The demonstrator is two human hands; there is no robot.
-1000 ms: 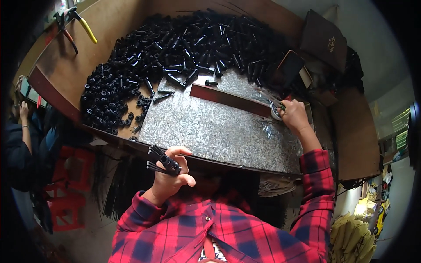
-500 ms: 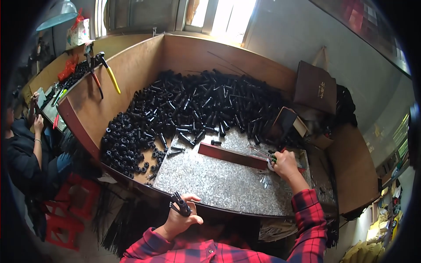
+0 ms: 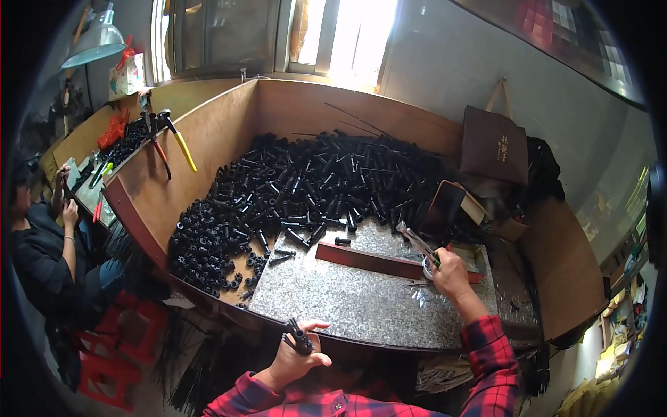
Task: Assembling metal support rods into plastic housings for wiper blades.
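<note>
Our left hand point(image 3: 295, 358) grips a black part point(image 3: 299, 338) at the bench's near edge; our right hand point(image 3: 450, 272) closes on pliers point(image 3: 418, 244) pointing up-left, nearer the black pile point(image 3: 313, 187).

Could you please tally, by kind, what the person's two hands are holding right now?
Black plastic tube piece with thin prongs, in the left hand: 1
Slim metal pliers, in the right hand: 1
Total: 2

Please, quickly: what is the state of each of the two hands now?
Left hand: closed, holding a small black part.
Right hand: closed, holding metal pliers over the granite slab.
</note>
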